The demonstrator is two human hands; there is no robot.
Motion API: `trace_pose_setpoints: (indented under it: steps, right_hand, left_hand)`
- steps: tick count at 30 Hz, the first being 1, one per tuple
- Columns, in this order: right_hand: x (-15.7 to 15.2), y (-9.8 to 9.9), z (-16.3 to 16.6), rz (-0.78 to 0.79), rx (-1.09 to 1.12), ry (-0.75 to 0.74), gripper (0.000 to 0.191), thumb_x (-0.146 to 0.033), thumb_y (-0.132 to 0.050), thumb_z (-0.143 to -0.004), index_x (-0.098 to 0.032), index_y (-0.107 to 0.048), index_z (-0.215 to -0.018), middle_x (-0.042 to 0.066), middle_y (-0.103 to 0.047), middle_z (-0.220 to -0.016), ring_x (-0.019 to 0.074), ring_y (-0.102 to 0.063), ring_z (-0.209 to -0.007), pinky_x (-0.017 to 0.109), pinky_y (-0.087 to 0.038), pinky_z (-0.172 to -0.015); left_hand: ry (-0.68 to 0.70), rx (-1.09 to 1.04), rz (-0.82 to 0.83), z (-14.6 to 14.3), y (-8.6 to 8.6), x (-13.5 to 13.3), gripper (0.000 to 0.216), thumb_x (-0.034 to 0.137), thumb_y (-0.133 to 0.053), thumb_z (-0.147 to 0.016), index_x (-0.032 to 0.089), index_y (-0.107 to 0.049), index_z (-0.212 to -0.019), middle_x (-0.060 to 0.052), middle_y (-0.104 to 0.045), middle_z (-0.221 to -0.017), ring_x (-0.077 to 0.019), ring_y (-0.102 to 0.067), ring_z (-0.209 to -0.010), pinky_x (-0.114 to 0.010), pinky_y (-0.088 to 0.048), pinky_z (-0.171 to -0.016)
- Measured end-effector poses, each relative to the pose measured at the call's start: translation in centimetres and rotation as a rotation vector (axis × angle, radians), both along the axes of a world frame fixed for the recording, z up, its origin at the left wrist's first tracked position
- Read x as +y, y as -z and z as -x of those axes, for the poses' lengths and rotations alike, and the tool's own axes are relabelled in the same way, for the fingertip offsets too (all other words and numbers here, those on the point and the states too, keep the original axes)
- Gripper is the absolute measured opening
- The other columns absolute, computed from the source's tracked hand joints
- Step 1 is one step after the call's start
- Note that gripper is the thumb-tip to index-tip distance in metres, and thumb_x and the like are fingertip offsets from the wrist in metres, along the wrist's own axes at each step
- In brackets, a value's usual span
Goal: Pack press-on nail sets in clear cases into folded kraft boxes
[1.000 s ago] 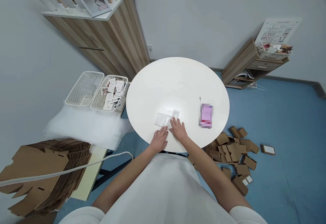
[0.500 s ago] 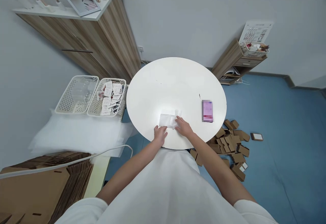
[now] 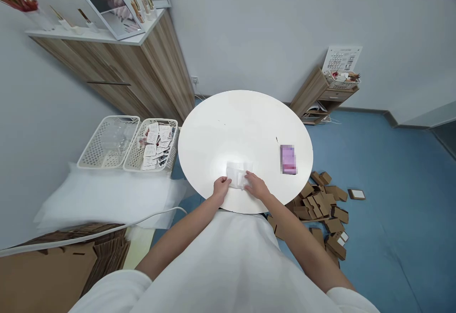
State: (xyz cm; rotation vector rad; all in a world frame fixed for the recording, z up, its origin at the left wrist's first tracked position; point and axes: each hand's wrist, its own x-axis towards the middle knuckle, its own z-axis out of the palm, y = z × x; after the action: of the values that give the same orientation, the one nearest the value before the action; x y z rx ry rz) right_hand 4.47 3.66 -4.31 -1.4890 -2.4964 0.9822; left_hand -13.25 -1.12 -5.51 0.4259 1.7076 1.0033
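A small folded sheet of thin white packing foam (image 3: 235, 176) lies near the front edge of the round white table (image 3: 245, 118). At its left edge, my left hand (image 3: 221, 188) is closed, pinching the foam between thumb and fingers. My right hand (image 3: 258, 187) grips the right side, fingers on the upper part and thumb lower down. Whether anything is wrapped inside the foam cannot be made out. To the right on the table lies a blurred purple phone-like rectangle (image 3: 288, 159).
Left of the table stand a basket (image 3: 127, 161) of small white cards or packets and another basket (image 3: 85, 154) with clear plastic. White foam sheets (image 3: 107, 192) are stacked before them, near flattened cardboard (image 3: 50, 275). Small brown boxes (image 3: 322, 203) cover the floor at right.
My left hand has closed from spread fingers onto the foam's left edge. The foam's shape has shifted slightly under both hands. The camera view has tilted up a little.
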Motion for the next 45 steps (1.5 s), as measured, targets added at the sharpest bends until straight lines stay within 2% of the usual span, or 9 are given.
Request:
trace_pose_setpoints:
  steps: [10, 15, 18, 21, 24, 29, 32, 38, 45]
  right_hand:
    - [-0.3, 1.0, 2.0, -0.06, 0.057, 0.033, 0.05, -0.023, -0.054, -0.073, -0.018, -0.042, -0.122, 0.01, -0.053, -0.12, 0.0227, -0.048, -0.111, 0.037, -0.038, -0.091]
    - [-0.5, 0.6, 0.7, -0.061, 0.14, 0.024, 0.069, -0.024, -0.053, -0.073, -0.018, -0.023, -0.135, 0.01, -0.035, -0.137, 0.0219, -0.036, -0.123, 0.037, -0.034, -0.096]
    - [-0.3, -0.7, -0.4, -0.197, 0.094, -0.022, 0.061, -0.015, -0.046, -0.076, -0.018, -0.026, -0.134, 0.01, -0.022, -0.144, 0.0232, -0.023, -0.13, 0.04, -0.03, -0.099]
    - [-0.3, -1.6, -0.4, -0.275, -0.005, -0.194, 0.057, -0.005, -0.039, -0.076, -0.021, -0.034, -0.131, 0.006, -0.026, -0.143, 0.0226, -0.025, -0.13, 0.04, -0.03, -0.098]
    - [-0.6, -1.3, 0.2, -0.248, -0.089, -0.34, 0.058, -0.008, -0.049, -0.073, -0.021, -0.036, -0.128, 0.007, -0.032, -0.14, 0.025, -0.033, -0.124, 0.039, -0.038, -0.092]
    - [-1.0, 0.2, 0.7, -0.245, -0.103, -0.298, 0.059, -0.017, -0.063, -0.068, -0.016, -0.041, -0.123, 0.009, -0.036, -0.137, 0.0266, -0.034, -0.122, 0.038, -0.043, -0.09]
    - [-0.4, 0.5, 0.9, -0.237, -0.119, -0.311, 0.053, -0.016, -0.064, -0.067, -0.019, -0.044, -0.117, 0.008, -0.039, -0.133, 0.0261, -0.037, -0.118, 0.038, -0.048, -0.082]
    - [0.7, -0.1, 2.3, -0.204, -0.234, -0.351, 0.04, -0.009, -0.053, -0.071, -0.019, -0.049, -0.11, 0.011, -0.051, -0.114, 0.0268, -0.045, -0.1, 0.033, -0.05, -0.065]
    - [-2.4, -0.8, 1.0, -0.184, -0.12, -0.387, 0.036, -0.018, -0.053, -0.071, -0.013, -0.05, -0.107, 0.013, -0.051, -0.111, 0.0265, -0.045, -0.098, 0.038, -0.046, -0.078]
  left_hand:
    - [0.592, 0.475, -0.3, -2.6, -1.1, -0.1, 0.018, 0.019, -0.049, -0.073, 0.02, -0.059, -0.088, -0.004, -0.06, -0.082, -0.0164, -0.056, -0.074, -0.032, -0.045, -0.072]
    - [0.981, 0.833, -0.295, -3.0, -1.2, -1.1, 0.048, 0.011, -0.044, -0.07, 0.017, -0.046, -0.117, -0.01, -0.051, -0.106, -0.0228, -0.049, -0.097, -0.036, -0.041, -0.08]
    - [1.132, 1.005, -0.245, -3.4, -1.7, -1.5, 0.06, 0.011, -0.046, -0.066, 0.016, -0.037, -0.125, -0.013, -0.046, -0.113, -0.0277, -0.044, -0.102, -0.04, -0.038, -0.079]
    - [1.173, 1.089, -0.211, -4.0, -2.0, -1.6, 0.06, 0.01, -0.046, -0.066, 0.015, -0.035, -0.125, -0.014, -0.046, -0.11, -0.0291, -0.043, -0.1, -0.041, -0.037, -0.077]
    - [1.167, 1.111, -0.204, -4.2, -2.2, -1.9, 0.05, 0.012, -0.047, -0.066, 0.015, -0.042, -0.116, -0.013, -0.048, -0.105, -0.0277, -0.045, -0.097, -0.039, -0.038, -0.076]
    - [1.101, 0.988, -0.383, -2.4, -2.6, -2.5, 0.043, 0.019, -0.048, -0.069, 0.02, -0.043, -0.112, -0.008, -0.051, -0.105, -0.0225, -0.047, -0.1, -0.037, -0.036, -0.087]
    - [1.002, 1.031, -0.417, -0.6, -2.5, -1.9, 0.044, 0.023, -0.052, -0.069, 0.02, -0.043, -0.112, -0.009, -0.047, -0.119, -0.0243, -0.043, -0.111, -0.039, -0.031, -0.094]
    - [1.15, 1.054, -0.416, 0.8, -1.6, 0.3, 0.061, 0.029, -0.065, -0.061, 0.02, -0.04, -0.116, -0.012, -0.034, -0.135, -0.0278, -0.028, -0.126, -0.04, -0.024, -0.1]
    - [1.168, 1.009, -0.489, 0.7, -1.3, -1.7, 0.045, 0.028, -0.062, -0.066, 0.021, -0.045, -0.108, -0.011, -0.048, -0.121, -0.0268, -0.045, -0.11, -0.042, -0.028, -0.094]
